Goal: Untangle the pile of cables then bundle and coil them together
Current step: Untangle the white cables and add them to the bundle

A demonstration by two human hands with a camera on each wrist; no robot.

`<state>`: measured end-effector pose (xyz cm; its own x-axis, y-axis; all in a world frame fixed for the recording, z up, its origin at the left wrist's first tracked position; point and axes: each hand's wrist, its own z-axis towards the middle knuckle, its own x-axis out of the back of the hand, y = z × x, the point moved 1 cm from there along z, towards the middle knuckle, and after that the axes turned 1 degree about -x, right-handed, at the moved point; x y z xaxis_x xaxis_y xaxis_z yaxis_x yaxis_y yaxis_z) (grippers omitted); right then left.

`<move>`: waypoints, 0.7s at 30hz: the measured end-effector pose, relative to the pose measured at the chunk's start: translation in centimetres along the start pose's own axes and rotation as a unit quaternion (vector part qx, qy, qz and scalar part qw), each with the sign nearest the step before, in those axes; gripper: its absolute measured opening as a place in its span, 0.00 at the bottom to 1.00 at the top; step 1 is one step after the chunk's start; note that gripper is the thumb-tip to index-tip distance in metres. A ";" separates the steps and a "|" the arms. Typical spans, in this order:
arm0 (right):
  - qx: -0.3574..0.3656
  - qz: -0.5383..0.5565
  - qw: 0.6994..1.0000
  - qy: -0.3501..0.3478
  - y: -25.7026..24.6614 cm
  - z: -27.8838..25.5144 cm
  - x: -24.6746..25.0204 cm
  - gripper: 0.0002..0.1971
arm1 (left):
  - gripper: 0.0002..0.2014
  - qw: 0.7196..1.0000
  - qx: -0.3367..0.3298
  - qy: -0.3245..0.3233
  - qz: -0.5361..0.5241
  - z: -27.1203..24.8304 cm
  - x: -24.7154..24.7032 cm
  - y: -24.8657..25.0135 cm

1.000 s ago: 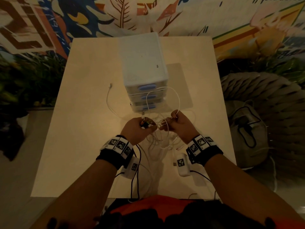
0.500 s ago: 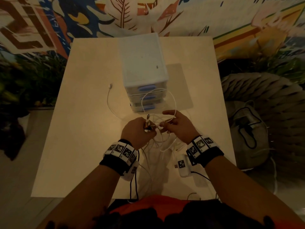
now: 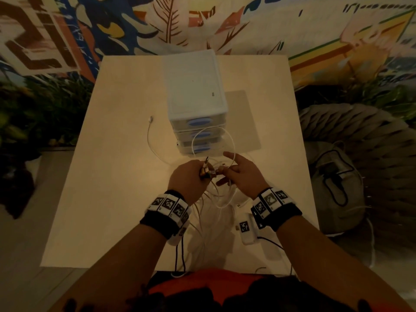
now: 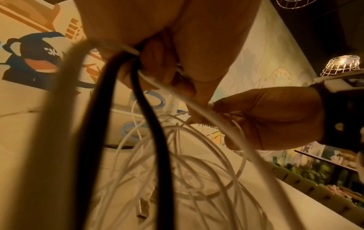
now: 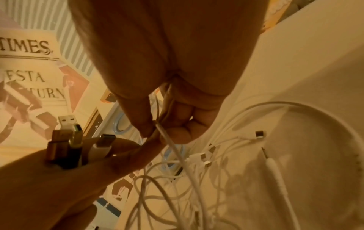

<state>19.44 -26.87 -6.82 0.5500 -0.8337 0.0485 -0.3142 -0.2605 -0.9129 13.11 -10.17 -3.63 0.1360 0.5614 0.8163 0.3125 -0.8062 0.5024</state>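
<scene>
Several plugs [image 5: 78, 141] stand gathered in the left hand [image 3: 188, 176], whose fingers are curled round them, ends pointing up and away from us; black and white leads hang from that fist toward the bench [image 3: 117, 154]. One white cable end [image 3: 151, 119] lies apart on the bench, off to the left of the left hand and just beside the small drawer unit [image 3: 195, 104], its length curving back toward the hands. Between the hands we see the tangle of white cables [image 3: 216, 194], partly lifted, partly resting on the bench below the wrists, with a raised loop in front of the drawers. To the right, the right hand [image 3: 242, 174] pinches a single white strand between thumb and a fingertip, the remaining fingers spread and relaxed.

We judge the step in hand to be collecting plug ends side by side before coiling. The pinched strand runs from the right hand down and toward us into the tangle, and its long axis points toward the left fist, touching distance away. The right hand is nearer that strand; the stray end on the left lies nearer the left hand.
</scene>
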 end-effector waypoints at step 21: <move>-0.018 -0.096 0.981 0.170 1.0 1.6 3.9 0.07 | 0.03 0.992 -0.062 0.030 -0.107 -1.5 0.9 -2.2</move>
<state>22.49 -29.55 -8.19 0.3140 -0.8803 0.3555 -0.2606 -0.4400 -0.8594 11.10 -8.22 -3.57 0.0209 0.7131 0.7008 0.2091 -0.6886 0.6944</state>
